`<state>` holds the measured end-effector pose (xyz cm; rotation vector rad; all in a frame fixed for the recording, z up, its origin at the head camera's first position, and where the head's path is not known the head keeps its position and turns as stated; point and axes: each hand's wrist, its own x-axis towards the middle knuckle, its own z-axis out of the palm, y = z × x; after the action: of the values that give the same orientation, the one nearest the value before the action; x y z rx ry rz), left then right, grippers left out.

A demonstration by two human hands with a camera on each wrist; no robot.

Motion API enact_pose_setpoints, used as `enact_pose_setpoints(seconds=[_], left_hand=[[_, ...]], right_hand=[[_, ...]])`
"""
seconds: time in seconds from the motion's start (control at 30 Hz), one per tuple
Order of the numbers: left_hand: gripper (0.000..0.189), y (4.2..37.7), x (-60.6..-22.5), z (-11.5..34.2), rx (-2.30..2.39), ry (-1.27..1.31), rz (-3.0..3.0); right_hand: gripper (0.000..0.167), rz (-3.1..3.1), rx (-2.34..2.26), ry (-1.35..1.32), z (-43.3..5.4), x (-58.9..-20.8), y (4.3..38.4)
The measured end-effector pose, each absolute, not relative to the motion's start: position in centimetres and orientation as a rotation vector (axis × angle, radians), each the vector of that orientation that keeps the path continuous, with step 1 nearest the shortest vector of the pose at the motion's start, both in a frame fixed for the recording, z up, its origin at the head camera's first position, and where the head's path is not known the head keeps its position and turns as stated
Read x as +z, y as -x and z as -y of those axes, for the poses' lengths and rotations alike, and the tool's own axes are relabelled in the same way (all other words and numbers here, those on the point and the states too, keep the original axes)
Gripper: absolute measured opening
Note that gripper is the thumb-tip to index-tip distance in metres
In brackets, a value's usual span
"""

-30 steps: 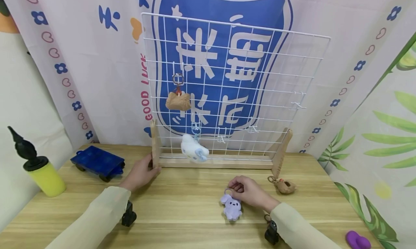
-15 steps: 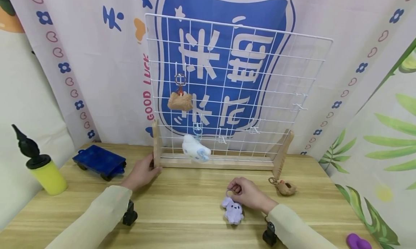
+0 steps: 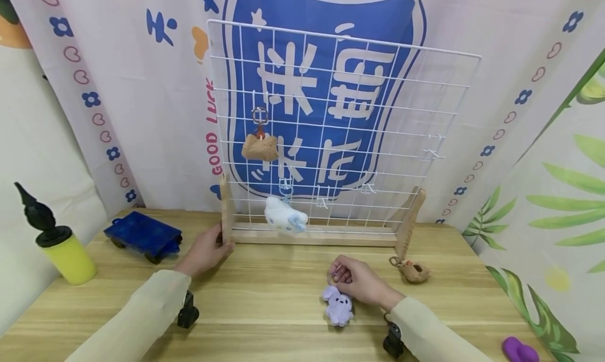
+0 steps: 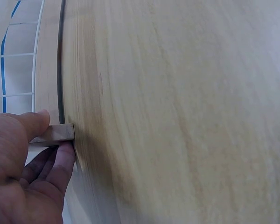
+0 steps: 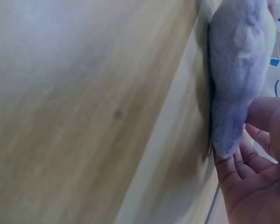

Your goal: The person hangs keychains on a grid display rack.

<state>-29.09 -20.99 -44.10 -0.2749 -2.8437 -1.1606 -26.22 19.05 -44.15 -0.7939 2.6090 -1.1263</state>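
My left hand (image 3: 204, 252) pinches the left wooden upright (image 3: 226, 207) of a white wire grid rack (image 3: 326, 123); in the left wrist view, thumb and fingers lie on either side of the wooden end (image 4: 58, 133). A purple plush keychain (image 3: 338, 308) with a small face lies on the table before the rack. My right hand (image 3: 361, 282) pinches it at its ring, largely hidden by the fingers. The right wrist view shows the purple plush (image 5: 238, 60) close up, fingertips at its end. From the grid hang a brown plush keychain (image 3: 260, 147) and a white-and-blue plush keychain (image 3: 285, 215).
Bare hooks (image 3: 322, 200) sit on the grid's lower right. A brown bird-like keychain (image 3: 414, 272) lies by the rack's right foot. Left on the table (image 3: 264, 320) are a blue toy cart (image 3: 143, 235) and a yellow pump (image 3: 68, 257); a purple object (image 3: 520, 349) lies front right.
The right fingers have shifted over the purple keychain's ring, which now shows less. The plush has slid slightly towards the front. The white-and-blue plush sways a little. The left hand keeps its grip.
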Motion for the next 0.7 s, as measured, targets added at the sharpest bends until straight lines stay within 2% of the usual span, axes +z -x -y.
enact_pose_setpoints(seconds=[0.7], left_hand=[[0.058, 29.19, -44.22, 21.00, -1.189, 0.274, 2.839]], right_hand=[[0.022, -2.564, -1.365, 0.689, -19.81, -44.51, 26.03]])
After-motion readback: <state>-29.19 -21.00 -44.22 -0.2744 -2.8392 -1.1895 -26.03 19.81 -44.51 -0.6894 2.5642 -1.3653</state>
